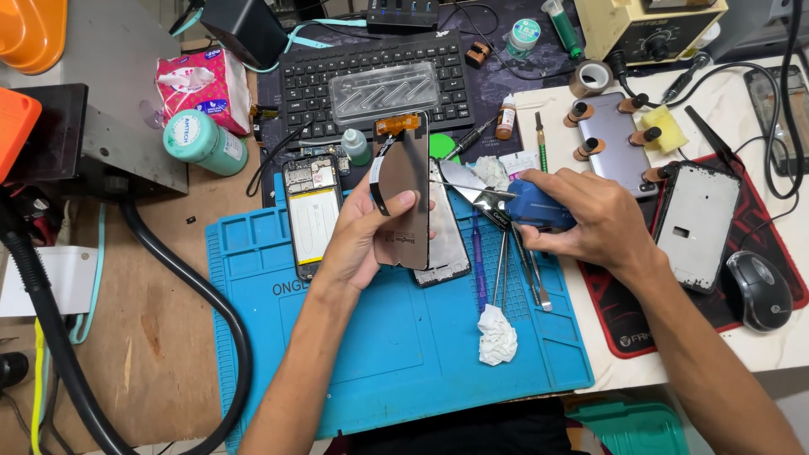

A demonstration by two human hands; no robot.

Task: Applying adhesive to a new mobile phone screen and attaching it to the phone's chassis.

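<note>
The left hand is closed around a phone screen panel, gripping it by the edges with its grey back to the camera and an orange flex cable at the far end. The right hand is clenched on a blue scraper, whose metal blade points left and reaches the panel's right edge. Under the panel, a second screen lies flat on the blue work mat. Just left of the left hand lies an opened phone with its battery showing. Near the right hand, tweezers and a crumpled white tissue lie on the mat. Right of the mat, on the tabletop, a phone frame and a computer mouse rest on a red pad. Farther away sits a black keyboard.
</note>
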